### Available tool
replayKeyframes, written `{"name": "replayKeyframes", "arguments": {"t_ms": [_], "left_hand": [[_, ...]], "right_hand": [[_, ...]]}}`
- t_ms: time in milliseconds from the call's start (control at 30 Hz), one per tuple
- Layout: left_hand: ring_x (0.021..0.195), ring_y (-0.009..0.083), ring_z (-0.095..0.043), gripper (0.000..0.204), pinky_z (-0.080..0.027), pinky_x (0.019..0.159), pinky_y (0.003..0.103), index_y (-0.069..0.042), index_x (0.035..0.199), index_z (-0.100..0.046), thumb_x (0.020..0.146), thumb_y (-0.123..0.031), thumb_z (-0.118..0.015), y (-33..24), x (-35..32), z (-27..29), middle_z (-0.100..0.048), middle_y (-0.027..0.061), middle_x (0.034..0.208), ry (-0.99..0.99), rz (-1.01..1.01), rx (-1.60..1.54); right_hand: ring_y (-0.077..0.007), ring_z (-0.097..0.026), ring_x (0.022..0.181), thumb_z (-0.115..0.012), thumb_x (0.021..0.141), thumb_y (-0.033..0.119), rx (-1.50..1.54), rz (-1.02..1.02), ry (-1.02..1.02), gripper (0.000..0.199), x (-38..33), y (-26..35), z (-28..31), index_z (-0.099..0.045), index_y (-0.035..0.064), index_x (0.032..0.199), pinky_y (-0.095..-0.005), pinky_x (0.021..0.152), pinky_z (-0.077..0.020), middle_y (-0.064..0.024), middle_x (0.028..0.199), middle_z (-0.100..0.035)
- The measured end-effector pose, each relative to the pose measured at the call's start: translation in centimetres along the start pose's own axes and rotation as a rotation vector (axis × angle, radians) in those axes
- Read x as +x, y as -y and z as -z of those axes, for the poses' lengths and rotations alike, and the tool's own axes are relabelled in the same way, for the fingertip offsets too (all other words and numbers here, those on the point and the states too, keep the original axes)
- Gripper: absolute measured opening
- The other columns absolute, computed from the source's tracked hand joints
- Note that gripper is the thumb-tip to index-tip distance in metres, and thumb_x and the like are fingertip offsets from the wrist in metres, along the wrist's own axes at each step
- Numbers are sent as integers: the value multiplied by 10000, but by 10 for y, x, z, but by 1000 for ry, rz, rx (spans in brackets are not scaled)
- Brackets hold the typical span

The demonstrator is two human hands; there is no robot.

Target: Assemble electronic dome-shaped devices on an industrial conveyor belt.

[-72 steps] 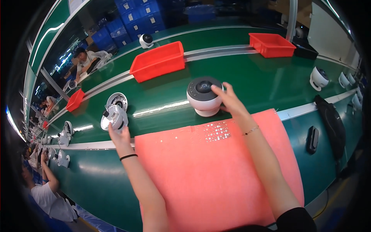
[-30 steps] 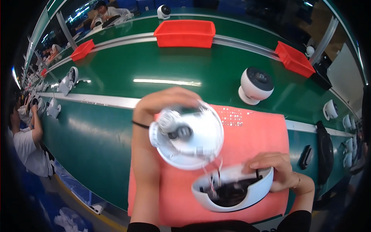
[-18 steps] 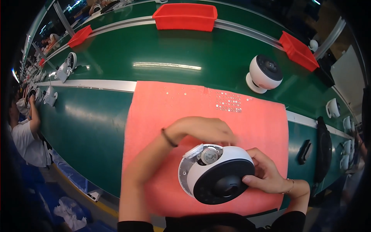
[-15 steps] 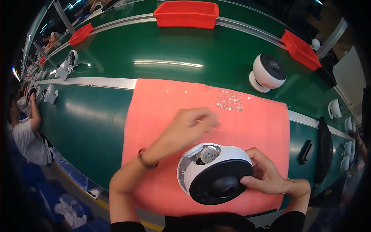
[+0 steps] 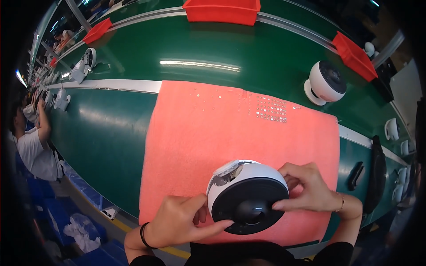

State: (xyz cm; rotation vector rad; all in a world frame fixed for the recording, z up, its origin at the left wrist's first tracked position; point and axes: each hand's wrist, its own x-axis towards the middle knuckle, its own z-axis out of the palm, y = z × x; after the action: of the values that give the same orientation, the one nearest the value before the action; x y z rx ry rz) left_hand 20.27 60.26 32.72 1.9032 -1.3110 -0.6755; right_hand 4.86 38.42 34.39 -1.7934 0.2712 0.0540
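A round white security camera (image 5: 249, 199) with a black front face rests on the pink foam mat (image 5: 195, 142), its lens dome turned toward me. Its white shell stands partly open at the back left, with metal parts showing inside. My left hand (image 5: 179, 219) grips its left side, the thumb on the lower edge of the black face and the fingers behind. On the right side my right hand (image 5: 308, 188) holds it too, with the thumb on the face and the fingers curled around the shell.
Rows of small screws (image 5: 271, 109) lie near the mat's far edge. A second white camera (image 5: 326, 83) stands on the green belt at the right. Red bins (image 5: 222, 11) line the far rail. A black tool (image 5: 355, 175) lies right of the mat. A co-worker (image 5: 35, 142) sits at the far left.
My left hand has come back from above the mat to the camera's left side and taken hold of it. The camera has turned a little, so less of its inside shows.
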Motion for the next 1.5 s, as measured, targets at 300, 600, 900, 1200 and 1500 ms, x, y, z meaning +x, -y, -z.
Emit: {"name": "replayKeyframes", "arguments": {"t_ms": [300,600,900,1200,1500], "left_hand": [[420,215,-570,389,-453,411,296,-19,627,-551,677,-346,-756,6,11,7,-549,69,485,50,-30,161],[452,208,-586,342,-450,449,276,-15,669,-596,660,-314,-762,0,22,17,-568,84,510,163,27,187],[477,238,-595,349,-457,472,286,-12,703,-616,679,-337,-741,2,24,18,-576,90,525,241,98,190],[427,297,-526,456,-427,456,344,4,642,-592,734,-436,-671,5,28,20,-508,127,463,279,22,201],[425,273,-516,448,-409,461,316,-3,643,-609,736,-438,-668,-5,30,23,-503,109,462,298,138,126]], "right_hand": [[-258,-497,388,-565,847,357,-671,117,-2,403,17,3,6,-537,27,617,-331,385,-365,-98,457,-495],[-301,-510,481,-518,853,352,-938,79,112,367,16,7,9,-531,37,666,-372,461,-392,-116,526,-489],[-224,-556,731,-661,747,209,-915,717,-23,250,18,22,-17,-640,59,946,-309,614,-438,-80,902,-563],[-303,-516,1076,-616,736,96,-698,787,296,389,19,20,-22,-585,13,1115,-404,858,-424,-163,1115,-550],[-249,-568,931,-693,717,161,-700,627,55,371,13,24,-21,-617,29,1055,-369,782,-473,-114,979,-571]]}}
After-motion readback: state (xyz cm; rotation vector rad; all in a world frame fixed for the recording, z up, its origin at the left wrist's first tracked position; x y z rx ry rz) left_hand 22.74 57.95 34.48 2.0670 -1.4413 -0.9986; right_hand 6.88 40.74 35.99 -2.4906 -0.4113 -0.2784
